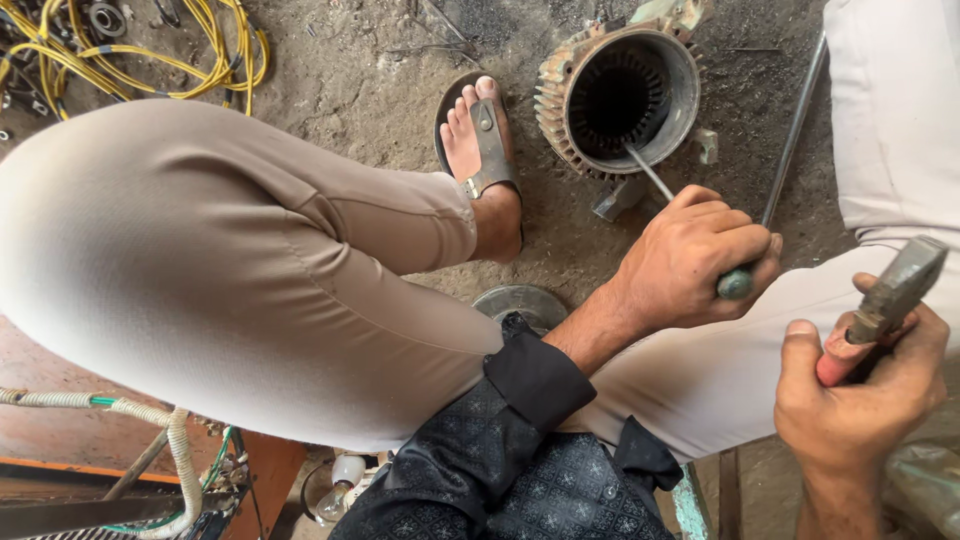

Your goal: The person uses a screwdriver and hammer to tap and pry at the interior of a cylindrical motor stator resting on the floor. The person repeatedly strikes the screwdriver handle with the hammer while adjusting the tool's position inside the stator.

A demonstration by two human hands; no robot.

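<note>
Left hand: the left hand [695,255] is closed in a full fist around the greenish handle of a screwdriver [690,215], knuckles up, wrist in a dark patterned sleeve [520,440].
Screwdriver: the thin metal shaft runs up and to the left from the fist; its tip sits at the lower inner rim of the motor housing [618,95].
Right hand: the right hand [855,385] is wrapped tight around the red grip of a hammer [890,295], thumb raised alongside it.
Hammer: the grey steel head is tilted up and to the right, held apart from the screwdriver handle, just beside it.
Motor housing: a round, finned, rusty shell stands on the dirt floor [370,70] with its open end facing up; dark slotted laminations line the bore.
Foot: a sandalled foot [480,150] rests just left of the housing.
Rod: a long metal rod [795,130] lies right of the housing.
Surroundings: yellow cables [150,55] lie coiled at upper left.
</note>
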